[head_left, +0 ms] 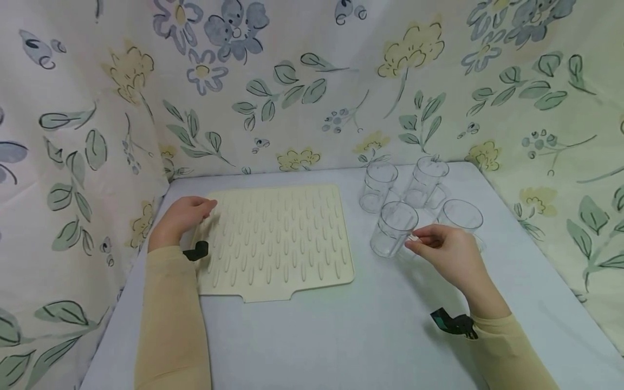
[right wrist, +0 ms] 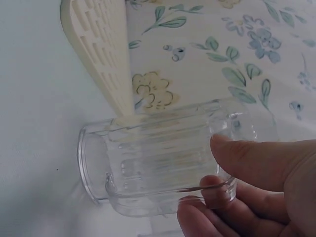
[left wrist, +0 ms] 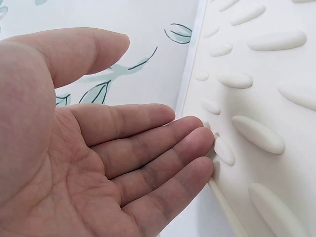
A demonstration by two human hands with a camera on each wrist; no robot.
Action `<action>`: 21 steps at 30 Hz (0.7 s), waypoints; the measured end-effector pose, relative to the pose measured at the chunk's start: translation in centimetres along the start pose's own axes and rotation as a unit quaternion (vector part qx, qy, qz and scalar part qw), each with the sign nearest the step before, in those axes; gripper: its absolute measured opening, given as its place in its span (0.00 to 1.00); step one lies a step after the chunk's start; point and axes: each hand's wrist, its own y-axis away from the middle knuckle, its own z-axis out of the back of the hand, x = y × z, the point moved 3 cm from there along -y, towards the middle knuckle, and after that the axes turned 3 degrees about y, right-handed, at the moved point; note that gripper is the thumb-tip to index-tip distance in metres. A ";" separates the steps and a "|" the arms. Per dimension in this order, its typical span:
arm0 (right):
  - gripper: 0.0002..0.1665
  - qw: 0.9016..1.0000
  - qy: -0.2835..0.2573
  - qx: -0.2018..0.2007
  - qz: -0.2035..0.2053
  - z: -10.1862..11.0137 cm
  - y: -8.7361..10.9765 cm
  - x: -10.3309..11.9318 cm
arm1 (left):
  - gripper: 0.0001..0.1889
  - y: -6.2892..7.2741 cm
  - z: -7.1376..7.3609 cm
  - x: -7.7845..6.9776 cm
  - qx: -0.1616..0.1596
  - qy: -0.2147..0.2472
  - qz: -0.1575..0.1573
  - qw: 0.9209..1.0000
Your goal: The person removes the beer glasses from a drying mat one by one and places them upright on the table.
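A cream drying mat (head_left: 278, 233) with rows of raised oval ridges lies on the left half of the table. At its left edge is my left hand (head_left: 182, 219); in the left wrist view the fingers (left wrist: 163, 148) are extended, tips right at the mat's rim, with the thumb held apart. My right hand (head_left: 450, 252) pinches the handle of a clear glass mug (head_left: 388, 244) between thumb and fingers. The mug stands upright to the right of the mat. In the right wrist view the glass mug (right wrist: 148, 163) appears sideways, thumb and fingertips at its handle.
Behind the held mug stand two more clear mugs, one on the left (head_left: 372, 200) and one on the right (head_left: 419, 189). Another mug (head_left: 460, 214) is partly hidden by my right hand. Floral curtains (head_left: 302, 124) border the white table (head_left: 312, 341) at the back and sides.
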 end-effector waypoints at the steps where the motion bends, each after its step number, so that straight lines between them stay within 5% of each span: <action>1: 0.20 1.000 0.002 0.002 0.000 0.0 0.1 0.0 | 0.45 0.0 0.0 0.1 0.001 0.000 0.000 1.000; 9: 0.31 0.999 0.047 -0.008 -0.004 1.3 0.8 1.0 | 0.45 0.0 -0.3 -0.2 -0.001 -0.002 -0.011 1.000; 16: 0.21 0.994 0.070 -0.078 0.041 3.6 0.6 2.6 | 0.43 -0.1 -0.3 -0.6 -0.007 -0.026 -0.018 0.999; 21: 0.13 0.987 0.054 -0.123 0.087 4.8 -0.5 4.7 | 0.42 1.0 0.5 -2.4 -0.060 -0.056 -0.052 0.995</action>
